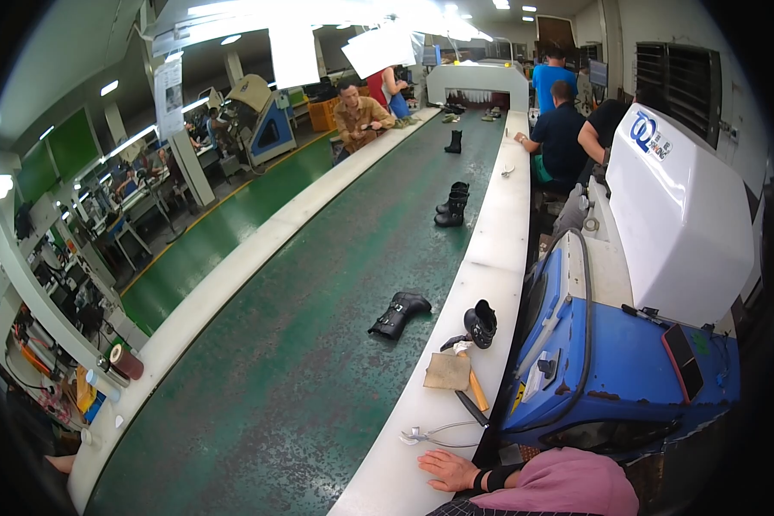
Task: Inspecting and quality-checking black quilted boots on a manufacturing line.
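Note:
My right hand (449,469) lies palm down on the white ledge (378,469) along the conveyor, fingers stretched out, holding nothing. A black band circles its wrist, below a pink sleeve. Just beyond the fingers rests a pair of metal pliers (439,434) with long thin handles. Farther along are a tan square block (447,372), a hammer (478,391) with a wooden handle, and a black-handled tool (471,408) partly hidden by the block. Past them a small black boot (481,324) stands on the ledge. My left hand is out of view.
On the green belt (258,344) one black boot (400,315) lies sideways; several more stand farther off. A blue and white machine (611,344) closes in the right side. People sit along both edges. A brown spool (126,362) stands on the left ledge.

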